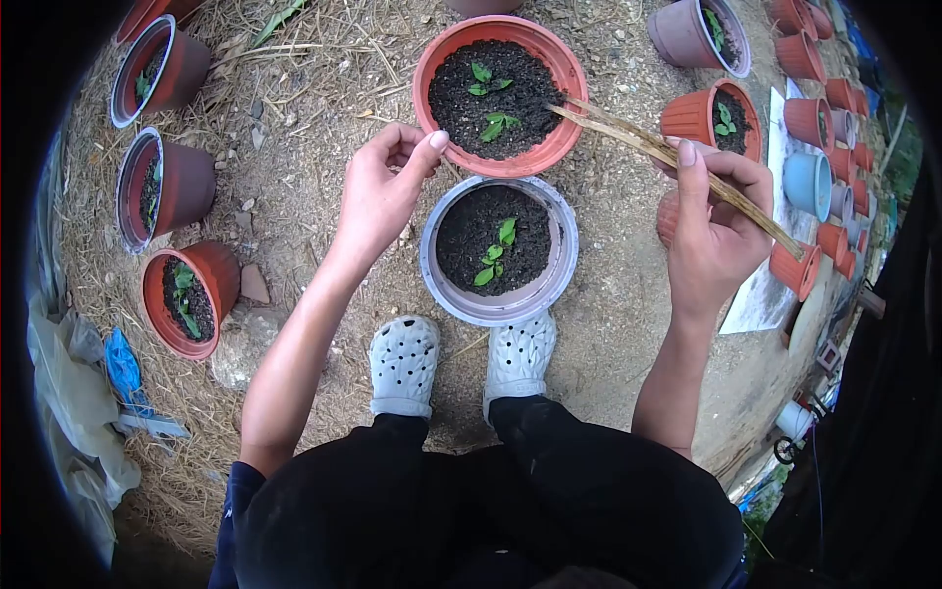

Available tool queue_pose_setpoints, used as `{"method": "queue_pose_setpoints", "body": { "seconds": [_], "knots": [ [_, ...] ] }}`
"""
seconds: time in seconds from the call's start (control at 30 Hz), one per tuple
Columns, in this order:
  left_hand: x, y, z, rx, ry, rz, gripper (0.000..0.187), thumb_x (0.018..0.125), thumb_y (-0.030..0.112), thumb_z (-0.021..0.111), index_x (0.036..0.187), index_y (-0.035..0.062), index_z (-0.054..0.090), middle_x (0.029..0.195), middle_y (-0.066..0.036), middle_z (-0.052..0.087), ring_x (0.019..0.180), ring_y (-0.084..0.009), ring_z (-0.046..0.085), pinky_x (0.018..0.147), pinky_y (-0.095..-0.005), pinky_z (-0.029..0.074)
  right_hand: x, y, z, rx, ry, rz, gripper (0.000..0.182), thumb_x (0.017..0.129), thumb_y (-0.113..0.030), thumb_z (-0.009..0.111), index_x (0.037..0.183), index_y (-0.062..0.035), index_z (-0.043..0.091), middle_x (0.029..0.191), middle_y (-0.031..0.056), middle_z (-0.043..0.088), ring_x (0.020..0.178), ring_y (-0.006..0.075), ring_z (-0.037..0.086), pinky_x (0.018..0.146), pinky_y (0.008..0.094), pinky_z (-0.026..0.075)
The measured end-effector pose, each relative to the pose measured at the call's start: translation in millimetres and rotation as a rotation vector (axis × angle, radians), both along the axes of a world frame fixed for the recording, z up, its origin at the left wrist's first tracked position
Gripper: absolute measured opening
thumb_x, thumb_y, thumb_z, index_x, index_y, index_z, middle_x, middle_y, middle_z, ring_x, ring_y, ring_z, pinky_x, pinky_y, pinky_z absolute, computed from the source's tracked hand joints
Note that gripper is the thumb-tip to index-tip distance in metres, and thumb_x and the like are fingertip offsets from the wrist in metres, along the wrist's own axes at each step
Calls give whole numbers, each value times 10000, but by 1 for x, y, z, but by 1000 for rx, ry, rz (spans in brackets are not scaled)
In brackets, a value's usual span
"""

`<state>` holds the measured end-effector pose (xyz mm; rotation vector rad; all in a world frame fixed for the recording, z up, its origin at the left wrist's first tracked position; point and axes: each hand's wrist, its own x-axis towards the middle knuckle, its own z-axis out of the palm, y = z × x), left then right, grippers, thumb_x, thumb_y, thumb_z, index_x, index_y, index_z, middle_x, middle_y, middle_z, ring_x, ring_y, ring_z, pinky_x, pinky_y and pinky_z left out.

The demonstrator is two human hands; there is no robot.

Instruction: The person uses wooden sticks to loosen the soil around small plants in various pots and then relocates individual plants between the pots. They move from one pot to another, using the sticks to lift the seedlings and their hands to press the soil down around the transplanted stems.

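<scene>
My left hand is at the left rim of an orange-red pot, its thumb and fingers pinched together at the edge. Dark soil and two small green seedlings fill that pot. In my right hand is a split, dry brown stick, whose thin tips reach over the pot's right rim to the soil. Nearer my feet stands a pale grey-purple pot with soil and small green seedlings. Neither hand touches this second pot.
Several potted seedlings, among them a tilted orange pot, line the left. More pots, including a light blue one, stand at the right beside a white sheet. Plastic sheeting lies at far left. My white clogs are below the pots.
</scene>
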<state>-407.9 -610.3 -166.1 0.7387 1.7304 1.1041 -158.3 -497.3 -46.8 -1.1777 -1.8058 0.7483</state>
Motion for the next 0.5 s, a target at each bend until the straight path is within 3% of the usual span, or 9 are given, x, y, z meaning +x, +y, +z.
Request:
{"method": "queue_pose_setpoints", "body": {
  "seconds": [0.27,0.33,0.5],
  "knots": [
    [-1,-1,-3,29,-31,4,369,1025,359,748,1015,-8,712,819,-22,701,759,-80,631,712,-265,524,-9,-16,3,5,-1,127,139,989,36,734,1029,6,604,1015,128,747,937,134,726,839,261,584],
    [-2,0,-3,11,3,-5,369,1022,359,751,1012,-8,714,821,-23,703,761,-82,633,716,-266,525,-9,-16,-5,11,-68,156,133,955,27,763,1002,1,641,937,96,759,821,98,716,744,248,578],
    [-2,0,-1,6,0,-5,372,1019,361,753,1012,-9,717,822,-28,706,763,-87,638,720,-270,528,-12,-26,-1,-8,10,199,130,950,26,766,1003,-2,650,931,103,778,787,116,732,723,262,590]
  ]
}}
